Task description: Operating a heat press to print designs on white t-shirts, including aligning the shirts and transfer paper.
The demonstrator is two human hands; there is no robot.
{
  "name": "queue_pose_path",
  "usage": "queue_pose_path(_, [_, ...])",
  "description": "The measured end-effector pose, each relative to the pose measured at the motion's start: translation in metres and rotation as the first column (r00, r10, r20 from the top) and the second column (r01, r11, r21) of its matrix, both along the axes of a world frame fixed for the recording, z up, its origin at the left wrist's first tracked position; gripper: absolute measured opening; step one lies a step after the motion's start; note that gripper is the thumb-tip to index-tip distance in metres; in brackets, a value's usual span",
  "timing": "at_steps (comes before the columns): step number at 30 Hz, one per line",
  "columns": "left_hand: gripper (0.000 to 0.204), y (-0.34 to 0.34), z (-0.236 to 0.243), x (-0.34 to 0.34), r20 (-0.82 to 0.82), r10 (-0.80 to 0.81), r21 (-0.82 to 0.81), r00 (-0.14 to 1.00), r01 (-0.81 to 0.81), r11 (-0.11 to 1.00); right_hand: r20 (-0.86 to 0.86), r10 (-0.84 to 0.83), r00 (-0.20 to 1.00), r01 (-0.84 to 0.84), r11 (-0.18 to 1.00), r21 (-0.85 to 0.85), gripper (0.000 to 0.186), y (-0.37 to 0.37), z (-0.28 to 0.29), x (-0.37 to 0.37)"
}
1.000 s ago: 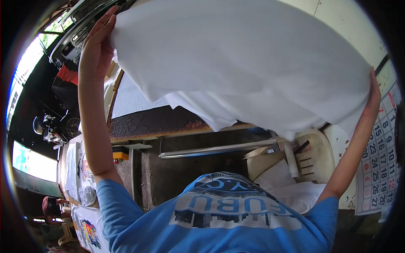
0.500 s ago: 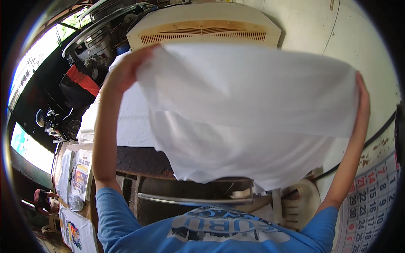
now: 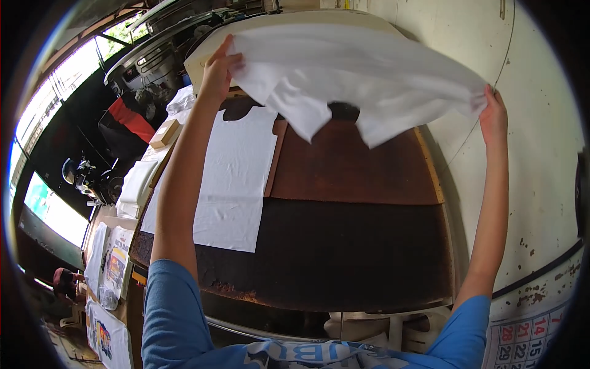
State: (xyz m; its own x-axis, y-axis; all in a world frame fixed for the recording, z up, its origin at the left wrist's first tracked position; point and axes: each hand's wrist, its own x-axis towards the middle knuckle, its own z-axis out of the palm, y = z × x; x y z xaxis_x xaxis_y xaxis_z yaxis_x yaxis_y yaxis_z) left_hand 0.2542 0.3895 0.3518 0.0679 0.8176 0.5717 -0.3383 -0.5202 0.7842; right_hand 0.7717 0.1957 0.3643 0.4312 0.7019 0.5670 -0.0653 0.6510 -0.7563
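A white fabric panel is stretched in the air between my two hands, over the far part of a dark table. My left hand pinches its left corner. At the far right my right hand grips the other corner between thumb and fingers. The panel's lower edge hangs loose in two points above a brown board. Another white fabric panel, with a curved cutout at its far end, lies flat left of the board. The raised fabric hides the board's far end.
Behind the table stands a beige hood. Along the left are a small cardboard box, folded white cloths and printed white pieces. A pale wall closes the right side. Near the front is a pale plastic chair.
Both hands have carried the fabric panel farther away over the table, and its near edge has lifted. The brown board, dark tabletop and flat panel have come into view.
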Motion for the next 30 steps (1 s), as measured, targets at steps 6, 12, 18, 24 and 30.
queue_pose_path(6, [0.057,0.025,-0.112,0.015,-0.155,0.019,-0.232,0.988,-0.055,0.971,-0.03,-0.136,0.99,0.121,0.948,-0.295,0.015,0.034,-0.109,0.026])
queue_pose_path(12, [0.055,0.003,-0.244,0.02,-0.161,-0.108,-0.536,0.981,0.005,0.844,0.097,-0.167,0.981,0.193,0.818,-0.543,0.018,0.044,-0.235,0.044])
queue_pose_path(18, [0.05,-0.051,-0.308,0.044,-0.152,-0.152,-0.709,0.977,0.0,0.705,0.363,-0.256,0.896,0.438,0.641,-0.63,0.017,0.003,-0.299,0.066])
queue_pose_path(24, [0.042,-0.114,-0.334,0.027,-0.544,-0.18,-0.523,0.819,-0.165,0.836,0.486,-0.108,0.867,0.455,0.57,-0.684,0.014,-0.058,-0.33,0.048])
queue_pose_path(30, [0.021,-0.176,-0.333,0.013,-0.651,0.012,-0.35,0.759,-0.314,0.883,0.681,-0.114,0.723,0.618,0.546,-0.565,0.02,-0.101,-0.327,0.016])
